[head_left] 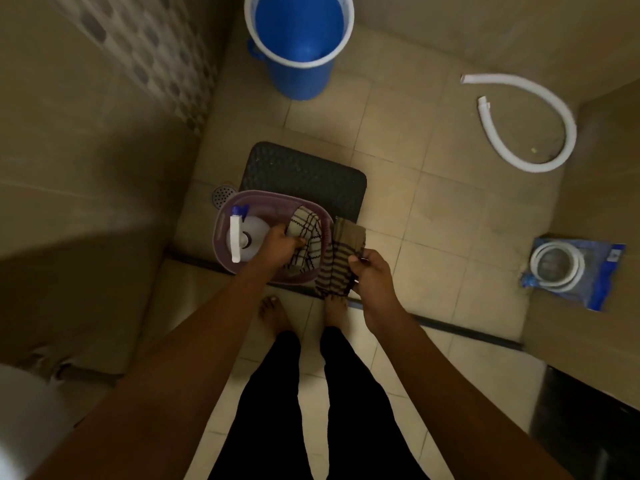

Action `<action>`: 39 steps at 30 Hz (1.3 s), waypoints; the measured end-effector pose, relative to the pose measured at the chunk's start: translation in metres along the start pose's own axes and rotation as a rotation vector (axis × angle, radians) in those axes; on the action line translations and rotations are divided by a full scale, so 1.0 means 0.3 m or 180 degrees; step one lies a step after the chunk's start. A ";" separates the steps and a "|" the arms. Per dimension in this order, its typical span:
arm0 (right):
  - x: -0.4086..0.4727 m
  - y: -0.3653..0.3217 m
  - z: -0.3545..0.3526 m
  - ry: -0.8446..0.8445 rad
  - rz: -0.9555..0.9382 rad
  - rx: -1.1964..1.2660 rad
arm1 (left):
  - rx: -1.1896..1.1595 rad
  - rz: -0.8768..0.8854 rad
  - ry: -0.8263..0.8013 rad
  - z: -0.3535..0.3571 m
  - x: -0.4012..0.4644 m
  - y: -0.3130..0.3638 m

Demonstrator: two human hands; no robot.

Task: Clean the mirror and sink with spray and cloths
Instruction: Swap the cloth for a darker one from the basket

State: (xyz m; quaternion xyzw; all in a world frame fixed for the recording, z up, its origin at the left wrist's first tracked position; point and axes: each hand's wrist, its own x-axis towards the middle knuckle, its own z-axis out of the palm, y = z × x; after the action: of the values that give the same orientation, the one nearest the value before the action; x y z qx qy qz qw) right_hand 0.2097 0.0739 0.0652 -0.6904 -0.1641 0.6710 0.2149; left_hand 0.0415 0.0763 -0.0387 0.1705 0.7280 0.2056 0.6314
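Left hand [281,244] gripping checked cloth [308,233], right hand [372,271] holding striped cloth [341,258]

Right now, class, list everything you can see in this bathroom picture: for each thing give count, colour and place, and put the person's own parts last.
basket: one, purple, on the floor in front of the feet
spray bottle: one, white with blue nozzle, lying in the basket
checked cloth: one, cream with dark lines, over the basket, held by the left hand
striped cloth: one, brown and dark striped, held by the right hand
mat: one, dark, beyond the basket
floor drain: one, metal, left of the mat
bucket: one, blue with white rim, top centre
loose hose: one, white, upper right floor
packaged hose: one, white in blue wrapper, right floor
left hand: gripping the checked cloth
right hand: gripping the striped cloth
feet: two, bare
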 end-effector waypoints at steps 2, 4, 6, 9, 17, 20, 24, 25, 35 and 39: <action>0.016 0.000 0.006 0.0000 0.0024 0.0002 | 0.0058 -0.0010 -0.0075 0.012 0.031 -0.011; 0.028 -0.003 0.012 0.0009 0.0041 0.0003 | 0.0116 0.0037 -0.0093 0.023 0.058 -0.026; 0.042 -0.005 0.018 0.0018 0.0068 0.0003 | 0.0127 0.0123 -0.0101 0.035 0.078 -0.041; 0.057 -0.006 0.023 0.0015 0.0092 -0.0002 | 0.0388 0.0355 0.0016 0.054 0.098 -0.078; 0.045 -0.020 0.029 0.0024 0.0085 0.0010 | 0.1340 0.0916 0.0772 0.091 0.034 -0.079; 0.041 -0.021 0.021 0.0037 0.0095 0.0014 | 0.1884 0.1213 0.1130 0.090 0.016 -0.097; 0.048 -0.007 0.009 0.0056 0.0105 0.0010 | 0.2371 0.1245 0.1111 0.092 0.044 -0.107; 0.051 0.000 0.004 0.0055 0.0104 -0.0001 | 0.2503 0.1206 0.1113 0.093 0.054 -0.112; -0.006 -0.020 -0.044 -0.0153 -0.0192 -0.0112 | 0.2095 0.1327 0.1337 0.081 -0.059 -0.068; -0.045 -0.056 -0.039 -0.0268 -0.0500 -0.0430 | 0.0891 0.1609 0.1467 0.091 -0.273 0.026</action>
State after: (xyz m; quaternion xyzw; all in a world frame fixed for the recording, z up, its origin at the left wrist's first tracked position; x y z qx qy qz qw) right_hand 0.2217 0.0804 0.0855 -0.6595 -0.2715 0.6679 0.2127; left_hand 0.0803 0.0437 0.0317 0.3788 0.8071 0.2865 0.3507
